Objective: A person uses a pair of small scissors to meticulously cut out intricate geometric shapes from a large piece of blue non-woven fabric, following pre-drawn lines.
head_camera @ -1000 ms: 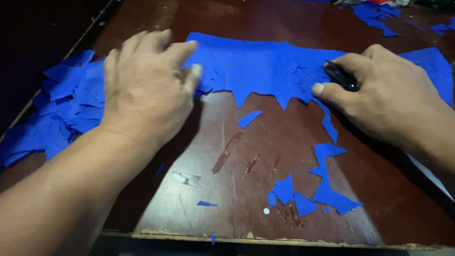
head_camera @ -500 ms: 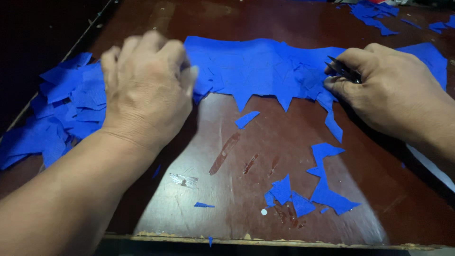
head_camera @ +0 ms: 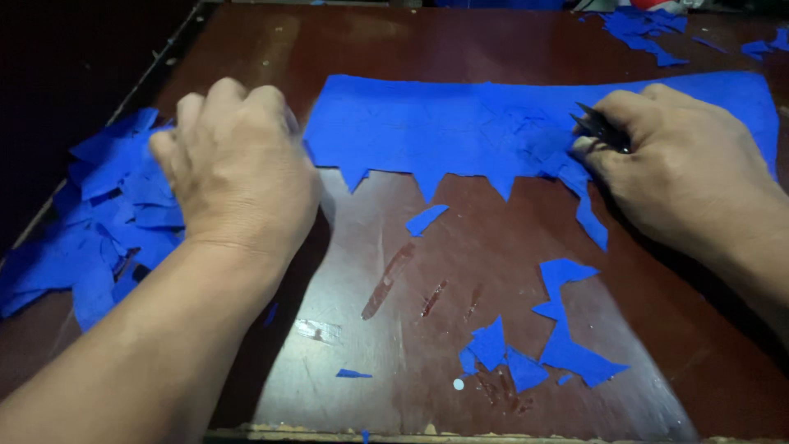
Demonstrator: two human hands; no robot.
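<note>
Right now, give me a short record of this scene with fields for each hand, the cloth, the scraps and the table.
Left hand: knuckles down at the left edge of the blue cloth sheet, beside the scrap pile
Right hand: grip on small black snips at the sheet's right part
Sheet edge: jagged, cut into points
Loose scraps: scattered near the front
Table: dark red-brown, scuffed

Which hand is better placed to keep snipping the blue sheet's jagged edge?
Right hand, probably: it holds the small black snips with tips on the blue fabric sheet. The left hand is empty, resting curled at the sheet's left end beside the scrap pile.
</note>
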